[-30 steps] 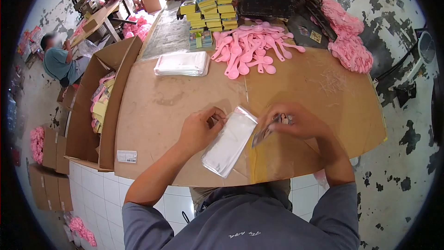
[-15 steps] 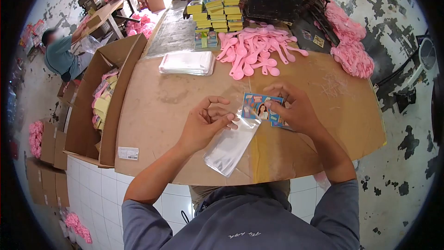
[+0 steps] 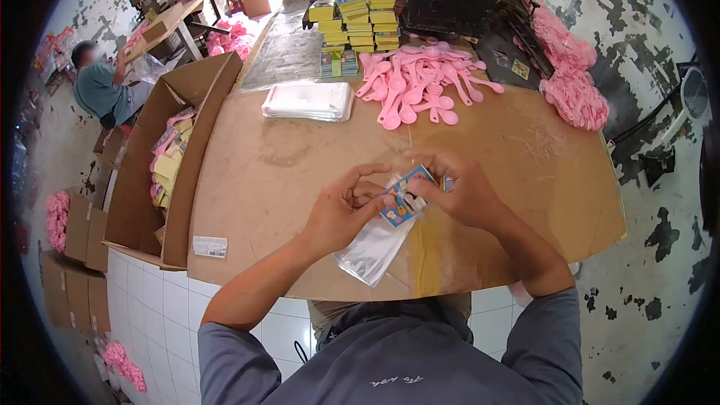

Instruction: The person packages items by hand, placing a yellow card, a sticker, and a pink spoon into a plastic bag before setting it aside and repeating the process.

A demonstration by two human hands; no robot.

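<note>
A blue printed card point(image 3: 400, 212) is tilted between my two hands, above the cardboard-covered table. My left hand point(image 3: 346, 206) pinches its lower left edge with thumb and fingers. My right hand point(image 3: 463, 189) is closed on its right side, the fingertips slightly blurred. Beyond the right fingers a bit more blue print shows, mostly hidden. Clear plastic bags point(image 3: 369, 253) lie on the table just below the card, their upper ends covered by the card and my left fingers.
Pink spoons point(image 3: 420, 82) are heaped at the back, beside stacked yellow-edged cards point(image 3: 352, 19). A stack of clear bags point(image 3: 307, 100) lies back left. An open carton point(image 3: 202, 157) with packed pieces stands along the left edge. A person point(image 3: 101, 90) sits farther left.
The card has moved left and down to my left hand and turned to a slant. My left thumb and fingers now grip it, with my right hand still on it.
</note>
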